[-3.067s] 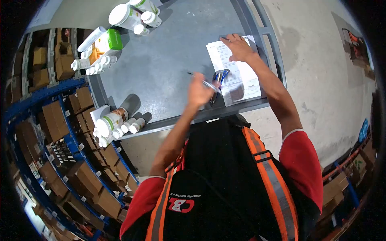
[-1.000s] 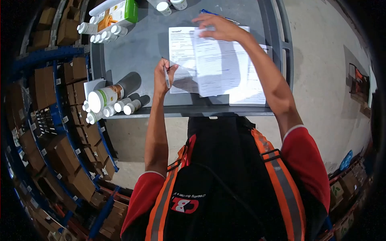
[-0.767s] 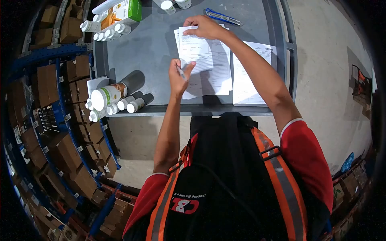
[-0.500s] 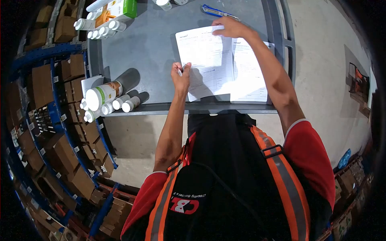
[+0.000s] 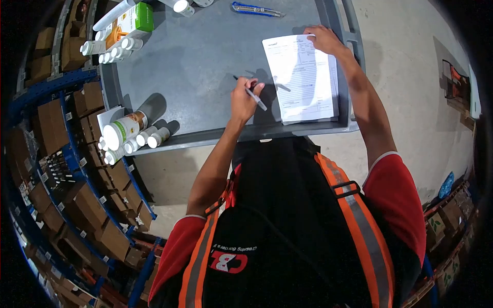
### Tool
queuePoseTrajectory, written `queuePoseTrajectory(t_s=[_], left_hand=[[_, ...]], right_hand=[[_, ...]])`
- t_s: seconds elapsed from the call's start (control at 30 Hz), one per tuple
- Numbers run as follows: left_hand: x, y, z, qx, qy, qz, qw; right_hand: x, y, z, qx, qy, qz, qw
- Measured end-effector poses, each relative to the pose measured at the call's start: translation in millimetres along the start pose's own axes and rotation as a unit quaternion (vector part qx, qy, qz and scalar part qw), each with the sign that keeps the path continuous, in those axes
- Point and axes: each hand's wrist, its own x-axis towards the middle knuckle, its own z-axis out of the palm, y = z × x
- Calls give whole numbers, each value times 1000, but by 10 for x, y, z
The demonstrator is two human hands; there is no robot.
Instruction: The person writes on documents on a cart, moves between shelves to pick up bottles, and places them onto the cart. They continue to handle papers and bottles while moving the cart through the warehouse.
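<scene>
The papers (image 5: pixel 304 77) have shifted right since before, long axis running away from the person; right hand (image 5: pixel 324 39) presses their far corner, left hand (image 5: pixel 243 100) grips a pen (image 5: pixel 250 93), print illegible

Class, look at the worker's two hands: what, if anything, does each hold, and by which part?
The left hand grips a pen around its middle. The right hand holds nothing; it presses flat on the top edge of the papers.

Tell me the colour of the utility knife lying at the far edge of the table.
Blue, with a pale metal blade end. The utility knife shows best in the head view.
</scene>
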Motion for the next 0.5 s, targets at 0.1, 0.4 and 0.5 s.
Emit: queuePoseTrajectory(t_s=[0.1, 0.4, 0.5], left_hand=[[-319, -150, -254, 39, 12, 8, 999], [-678, -160, -442, 245, -109, 52, 962], [-578, -34, -214, 218, -110, 84, 966]], right_hand=[[-35, 48, 122, -33, 36, 8, 999], [-226, -59, 4, -102, 55, 58, 992], [-279, -90, -91, -110, 13, 75, 991]])
